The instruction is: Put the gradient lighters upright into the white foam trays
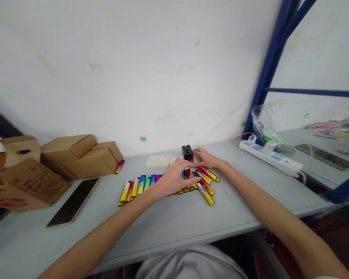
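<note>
Fairly bright, diffuse light, soft shadows on desk (pixel 177 223). Wall (pixel 168 77) behind desk pale, low contrast. Floor (pixel 344 234) below desk dark. Glints on lighters (pixel 134 187) atop desk. Fine detail soft, edges stretched.

Wall (pixel 163 77): white, with scuffs (pixel 95 67) and small green marks (pixel 143 138). Desk (pixel 174 223): pale grey top, set along the wall. Frame (pixel 269 68): blue, right side, with crossbar (pixel 314 92). Floor (pixel 344 230): dark reddish. Lighting: soft, even.

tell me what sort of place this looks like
Probably a small workshop or factory workbench. The signs are the rows of shiny, colourful lighter-like sticks on the grey bench, the cardboard boxes at the left, and the blue metal frame with a similar surface beyond it.
</note>
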A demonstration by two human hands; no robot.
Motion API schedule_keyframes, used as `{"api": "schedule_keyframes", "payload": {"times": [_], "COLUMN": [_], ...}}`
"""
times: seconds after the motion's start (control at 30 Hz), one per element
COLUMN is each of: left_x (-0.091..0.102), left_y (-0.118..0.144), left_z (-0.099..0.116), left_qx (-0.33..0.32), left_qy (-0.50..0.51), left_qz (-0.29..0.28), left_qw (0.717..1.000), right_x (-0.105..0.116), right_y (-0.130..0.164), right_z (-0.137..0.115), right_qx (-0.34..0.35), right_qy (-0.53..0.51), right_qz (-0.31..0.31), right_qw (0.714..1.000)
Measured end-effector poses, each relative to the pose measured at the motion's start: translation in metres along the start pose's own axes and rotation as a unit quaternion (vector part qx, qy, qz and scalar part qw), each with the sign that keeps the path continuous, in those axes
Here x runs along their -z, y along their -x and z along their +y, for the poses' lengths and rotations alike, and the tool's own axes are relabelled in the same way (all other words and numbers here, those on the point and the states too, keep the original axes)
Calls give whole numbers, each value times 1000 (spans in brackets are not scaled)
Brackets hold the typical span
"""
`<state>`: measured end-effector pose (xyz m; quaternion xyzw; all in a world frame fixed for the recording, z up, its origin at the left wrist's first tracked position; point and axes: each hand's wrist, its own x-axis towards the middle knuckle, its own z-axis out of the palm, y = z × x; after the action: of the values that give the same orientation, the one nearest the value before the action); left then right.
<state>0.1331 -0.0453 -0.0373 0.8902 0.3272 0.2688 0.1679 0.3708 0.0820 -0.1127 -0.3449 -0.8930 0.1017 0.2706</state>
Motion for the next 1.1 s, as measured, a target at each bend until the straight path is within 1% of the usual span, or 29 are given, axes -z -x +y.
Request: {"api": "schedule_keyframes", "payload": {"times": [0.13, 0.27, 0.33, 0.37, 0.47, 0.53, 0.7, 0.77, 0.8, 0.9, 0.97, 1.03, 1.1], "left_x": [-18, -36, -42, -45, -52, -55, -48, -44, -41, -31, -20, -5, 12], "left_y": [10, 18, 25, 29, 45, 53, 60, 62, 63, 64, 62, 58, 52], "left_z": [12, 33, 46, 51, 64, 68, 64, 61, 59, 51, 44, 36, 28], "left_qx": [-27, -72, -105, -130, -205, -222, -183, -176, -171, -125, -63, 17, 93], "left_qy": [-53, -130, -157, -167, -189, -194, -184, -155, -131, -10, 89, 196, 303], "left_qz": [2, 49, 55, 45, -9, -40, -104, -118, -115, -77, -42, -2, 50], "left_qw": [998, 988, 980, 976, 960, 955, 960, 965, 970, 989, 993, 980, 947], "right_x": [-1, -1, 0, 0, 3, 5, 6, 6, 6, 5, 5, 6, 6], "right_y": [1, 1, 1, 1, 1, 1, 1, 1, 1, 2, 2, 2, 2], "right_z": [6, 7, 4, 1, -6, -10, -10, -9, -9, -9, -9, -10, -11], "right_qx": [-3, -4, -3, -3, -6, -9, -18, -21, -22, -22, -20, -21, -26], "right_qy": [0, 3, 9, 11, 8, 2, 9, 8, 5, -2, -5, -3, 2], "right_qz": [2, -5, -4, -2, 3, 1, -10, -7, -5, -3, -3, -4, -7], "right_qw": [1000, 1000, 1000, 1000, 1000, 1000, 1000, 1000, 1000, 1000, 1000, 1000, 1000]}}
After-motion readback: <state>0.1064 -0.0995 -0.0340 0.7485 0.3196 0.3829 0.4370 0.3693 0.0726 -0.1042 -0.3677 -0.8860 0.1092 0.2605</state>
